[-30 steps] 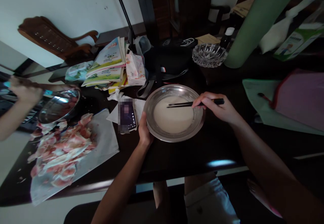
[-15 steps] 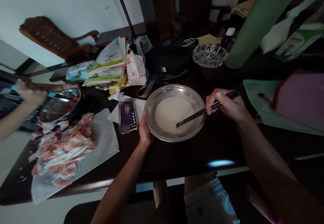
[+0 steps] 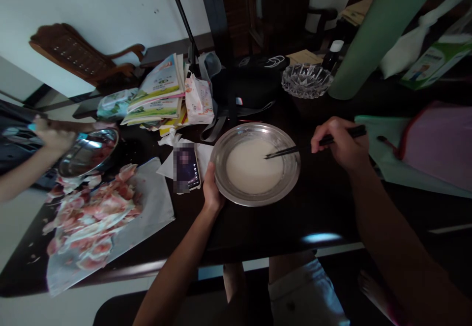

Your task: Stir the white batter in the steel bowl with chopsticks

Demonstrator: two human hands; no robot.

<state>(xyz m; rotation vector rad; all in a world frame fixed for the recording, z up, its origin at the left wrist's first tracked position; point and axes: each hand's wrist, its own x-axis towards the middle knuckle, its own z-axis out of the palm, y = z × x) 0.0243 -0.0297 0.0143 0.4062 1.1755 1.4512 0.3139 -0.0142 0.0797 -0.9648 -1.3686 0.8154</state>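
A wide metal bowl (image 3: 295,181) with a pale, milky liquid (image 3: 250,168) in it stands on the dark table in front of me. My left hand (image 3: 213,191) grips the bowl's left rim, thumb along the edge. In my right hand (image 3: 342,141), to the right of the bowl, is a pair of black chopsticks (image 3: 308,148). They reach over the right rim, their tips at the liquid near the bowl's middle. A phone (image 3: 188,167) with its screen lit lies on white paper just left of my left hand.
At the left, another person's hand (image 3: 55,136) holds a blue-handled tool over a metal bowl (image 3: 110,156). Pinkish peels (image 3: 99,213) lie on a pale sheet (image 3: 157,198). Behind stand books (image 3: 155,90), a tissue pack (image 3: 199,99), a glass ashtray (image 3: 307,81) and a green cylinder (image 3: 383,36).
My right hand has moved right and slightly up, drawing the chopstick tips toward the far side of the liquid. My left hand and the bowl have stayed nearly still.
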